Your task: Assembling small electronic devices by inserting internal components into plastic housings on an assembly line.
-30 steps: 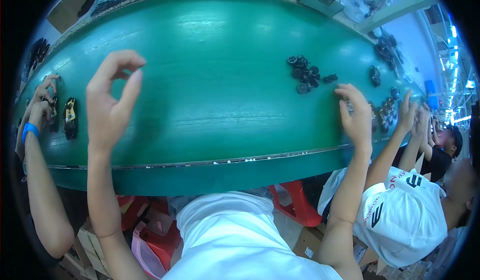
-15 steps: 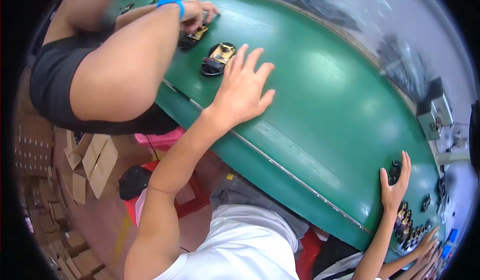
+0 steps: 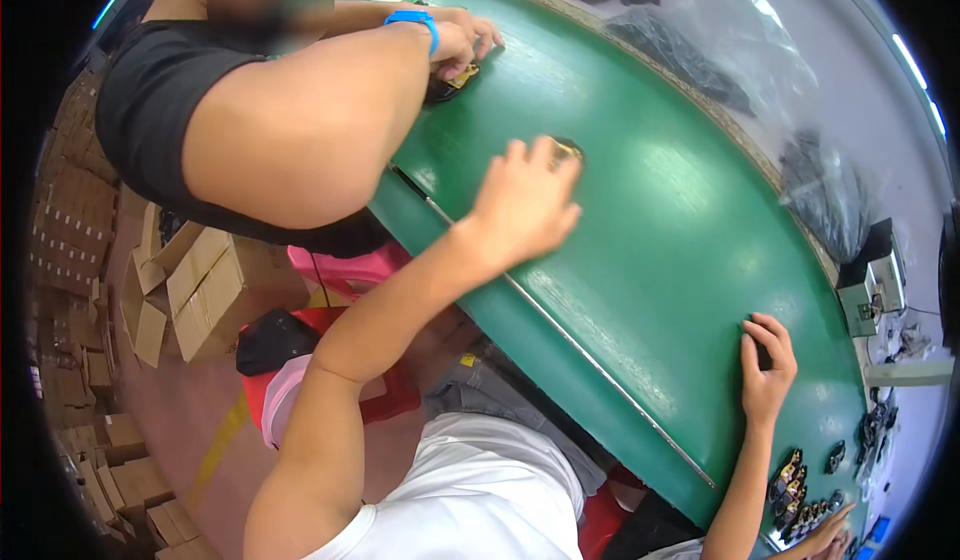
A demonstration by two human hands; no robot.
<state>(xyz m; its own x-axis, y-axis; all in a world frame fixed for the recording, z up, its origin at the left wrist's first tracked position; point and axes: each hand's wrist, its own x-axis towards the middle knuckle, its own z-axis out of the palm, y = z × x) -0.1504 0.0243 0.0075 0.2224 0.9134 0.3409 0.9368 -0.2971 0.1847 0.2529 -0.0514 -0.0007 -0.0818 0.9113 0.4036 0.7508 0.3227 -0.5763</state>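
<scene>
My left hand (image 3: 525,200), blurred by motion, reaches over the middle of the green table (image 3: 660,260). Its fingers curl over a black oval housing with a yellowish inside (image 3: 567,150), most of which they hide. Farther right, my right hand (image 3: 768,375) is bent at the table top, thumb and fingers closed around a small black part (image 3: 764,357) that barely shows between them. To the left, a co-worker's hand (image 3: 458,45), under a blue wristband, works on another black housing with a yellowish inside (image 3: 455,84).
Several black housings (image 3: 788,485) lie at the right end, near another person's hands (image 3: 825,532). Plastic bags (image 3: 690,55) and a grey metal box (image 3: 870,280) line the far edge. A co-worker's bent arm (image 3: 310,130) crosses the left side. Opened cardboard boxes (image 3: 205,290) stand on the floor.
My view has shifted. My left hand, spread beside the housing before, now curls over it, and the housing sits farther right. My right hand has closed and drawn away from the right end.
</scene>
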